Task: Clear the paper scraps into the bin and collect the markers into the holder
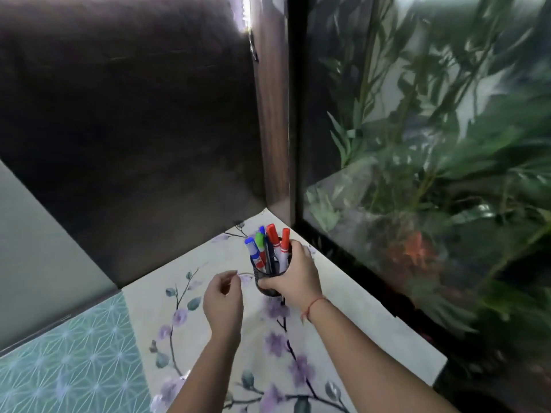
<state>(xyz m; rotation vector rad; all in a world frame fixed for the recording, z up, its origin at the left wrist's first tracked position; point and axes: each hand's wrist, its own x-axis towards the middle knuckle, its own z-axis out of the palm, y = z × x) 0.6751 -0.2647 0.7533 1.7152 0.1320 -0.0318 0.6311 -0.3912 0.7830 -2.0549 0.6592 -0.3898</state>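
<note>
A dark mesh holder (266,278) stands near the far corner of the floral-covered table (351,317). Several markers (268,248) with blue, green and red caps stick up out of it. My right hand (293,277) is wrapped around the holder's right side, gripping it. My left hand (223,296) hovers just left of the holder, fingers loosely curled and apart, with nothing in it. No paper scraps or bin are in view.
A dark wooden panel (134,129) and post (272,114) rise behind the table. A glass case with green plants (432,174) stands along the right edge. A teal patterned surface (74,362) lies at the lower left.
</note>
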